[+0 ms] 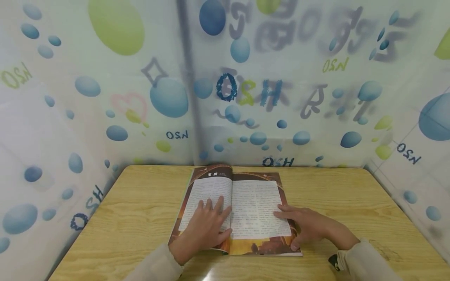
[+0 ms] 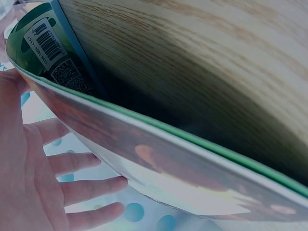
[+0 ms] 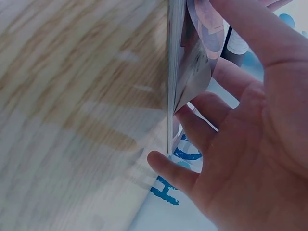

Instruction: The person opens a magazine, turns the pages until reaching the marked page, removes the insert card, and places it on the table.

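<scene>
An open magazine lies on the wooden table, white text panels framed by dark brown and orange artwork. My left hand rests on the left page with its fingers spread; the thumb lies near the centre fold. In the left wrist view, a barcode shows on the green cover by that thumb. My right hand is at the right edge, its fingertips over the page and its thumb by the lower corner. The right wrist view shows a curved page beside those fingers; whether they pinch it is unclear.
The wood-grain table extends on both sides of the magazine. Behind it hangs a pale curtain with blue and green dots and lettering, and similar sheets stand left and right. A small dark item is by the right sleeve.
</scene>
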`<action>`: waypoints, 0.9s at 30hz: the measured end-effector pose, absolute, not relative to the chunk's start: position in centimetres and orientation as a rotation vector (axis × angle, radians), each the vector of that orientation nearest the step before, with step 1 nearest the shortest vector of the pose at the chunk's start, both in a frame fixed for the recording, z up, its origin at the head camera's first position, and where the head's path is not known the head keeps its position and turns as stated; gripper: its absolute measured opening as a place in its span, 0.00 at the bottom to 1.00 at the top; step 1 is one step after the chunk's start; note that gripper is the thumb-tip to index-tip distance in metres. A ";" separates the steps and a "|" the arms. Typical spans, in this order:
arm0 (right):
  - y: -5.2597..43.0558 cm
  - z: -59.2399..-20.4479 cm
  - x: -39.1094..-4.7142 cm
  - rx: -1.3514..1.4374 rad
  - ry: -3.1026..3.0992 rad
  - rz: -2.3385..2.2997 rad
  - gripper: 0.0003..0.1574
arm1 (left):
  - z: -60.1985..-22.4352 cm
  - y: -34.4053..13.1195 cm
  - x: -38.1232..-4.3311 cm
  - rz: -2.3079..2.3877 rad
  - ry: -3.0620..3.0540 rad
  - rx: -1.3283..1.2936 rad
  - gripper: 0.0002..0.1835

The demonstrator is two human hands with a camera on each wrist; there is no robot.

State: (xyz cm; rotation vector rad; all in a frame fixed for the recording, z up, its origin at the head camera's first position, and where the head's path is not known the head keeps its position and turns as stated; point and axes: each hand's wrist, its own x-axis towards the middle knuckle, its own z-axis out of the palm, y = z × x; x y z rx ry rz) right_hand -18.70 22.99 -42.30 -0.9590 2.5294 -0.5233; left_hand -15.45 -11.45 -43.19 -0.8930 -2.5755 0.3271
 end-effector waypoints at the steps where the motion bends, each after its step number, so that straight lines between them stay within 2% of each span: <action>1: 23.0 -42.3 -18.7 -0.967 2.531 -0.520 0.62 | -43.2 -11.4 -15.4 0.331 -2.577 -0.892 0.30; 8: 22.9 -41.8 -18.9 -0.991 2.528 -0.510 0.60 | -43.1 -11.4 -15.4 0.326 -2.569 -0.899 0.30; 17: 22.9 -41.1 -19.0 -0.968 2.606 -0.517 0.62 | -43.0 -11.4 -15.5 0.313 -2.535 -0.911 0.30; 27: 22.5 -40.1 -19.0 -1.061 2.692 -0.603 0.65 | -43.0 -11.3 -15.5 0.328 -2.557 -0.923 0.30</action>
